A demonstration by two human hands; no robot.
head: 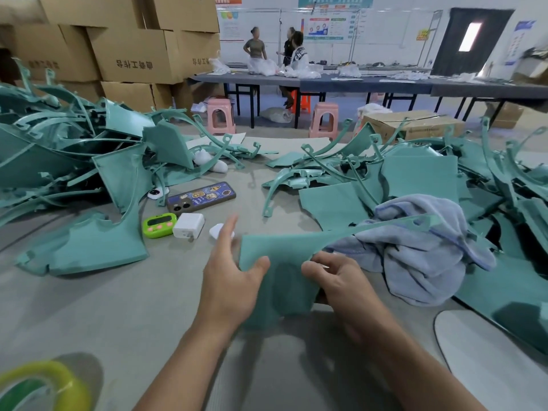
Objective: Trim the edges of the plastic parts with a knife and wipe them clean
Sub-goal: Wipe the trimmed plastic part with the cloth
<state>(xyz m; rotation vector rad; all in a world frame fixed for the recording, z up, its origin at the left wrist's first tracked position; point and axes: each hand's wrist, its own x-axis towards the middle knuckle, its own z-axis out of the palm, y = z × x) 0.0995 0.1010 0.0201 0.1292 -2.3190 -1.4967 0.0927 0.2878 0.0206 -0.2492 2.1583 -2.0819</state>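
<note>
On my feed the person's left hand (231, 280) and right hand (341, 281) are both bare, fingers and thumbs uncovered. The left forearm (178, 366) and right forearm (415, 369) are bare too, from the wrists down to the lower edge of my view. What clothing is worn I cannot tell.

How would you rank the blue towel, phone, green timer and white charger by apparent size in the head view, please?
1. blue towel
2. phone
3. green timer and white charger: they look about alike, so I won't rank them.
</note>
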